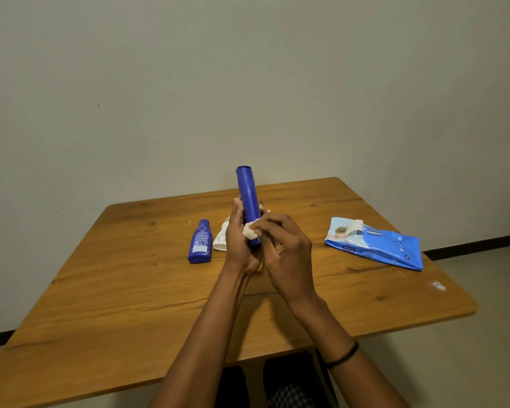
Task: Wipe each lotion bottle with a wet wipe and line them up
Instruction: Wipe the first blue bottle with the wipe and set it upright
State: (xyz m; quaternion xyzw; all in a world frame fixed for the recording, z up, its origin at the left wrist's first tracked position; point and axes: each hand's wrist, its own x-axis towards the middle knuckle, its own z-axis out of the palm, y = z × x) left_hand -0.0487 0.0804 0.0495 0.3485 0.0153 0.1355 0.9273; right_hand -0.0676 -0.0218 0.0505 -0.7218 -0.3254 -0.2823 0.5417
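Gripping a tall blue plastic lotion bottle (247, 192) upright above the wooden table (130, 290), the left hand (237, 245) curled round its base. The right hand (287, 251) pinched a white wet wipe (250, 231) against it

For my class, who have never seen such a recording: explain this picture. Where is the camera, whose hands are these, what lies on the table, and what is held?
No machine here: a person wears one wide-angle camera on the head, so you look down at their bare hands. The left hand grips a tall blue bottle upright above the wooden table. The right hand pinches a white wet wipe against its lower part. Left of the hands lie a smaller blue bottle and a white bottle, partly hidden by the left hand. On the right lies a blue wipe pack, flap lifted.
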